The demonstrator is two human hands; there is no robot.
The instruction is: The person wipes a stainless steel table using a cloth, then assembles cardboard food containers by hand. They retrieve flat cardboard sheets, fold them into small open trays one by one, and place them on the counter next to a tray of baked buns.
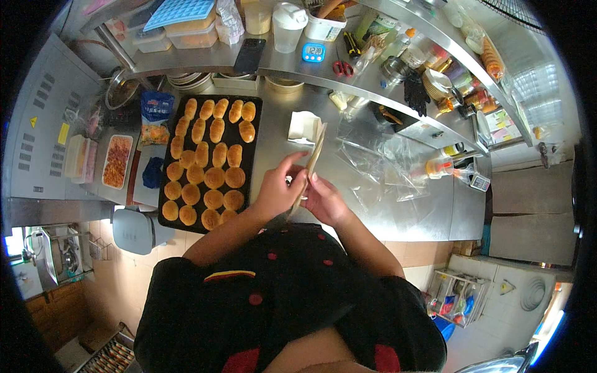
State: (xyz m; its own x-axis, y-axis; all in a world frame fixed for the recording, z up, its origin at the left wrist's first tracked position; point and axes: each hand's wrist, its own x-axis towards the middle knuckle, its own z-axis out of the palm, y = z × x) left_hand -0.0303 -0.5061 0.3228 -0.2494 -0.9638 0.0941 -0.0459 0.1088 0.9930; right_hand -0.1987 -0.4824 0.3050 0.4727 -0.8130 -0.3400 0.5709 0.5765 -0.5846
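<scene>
Both hands meet over the steel counter (pixel 398 214) just in front of me. My left hand (pixel 278 188) and my right hand (pixel 325 200) together pinch a thin flat tan piece, like a card or paper sleeve (pixel 313 163), held on edge and pointing away from me. A black baking tray (pixel 254 144) with several golden buns, round ones near me and long ones farther off, lies to the left of my left hand. A folded white paper stack (pixel 304 127) sits just beyond the tan piece.
Clear plastic bags (pixel 379 163) lie spread on the counter to the right. A raised shelf holds a dark phone (pixel 249 55), a blue timer (pixel 314 52), red scissors (pixel 341 68), tubs and jars. A tray of orange food (pixel 117 161) sits far left.
</scene>
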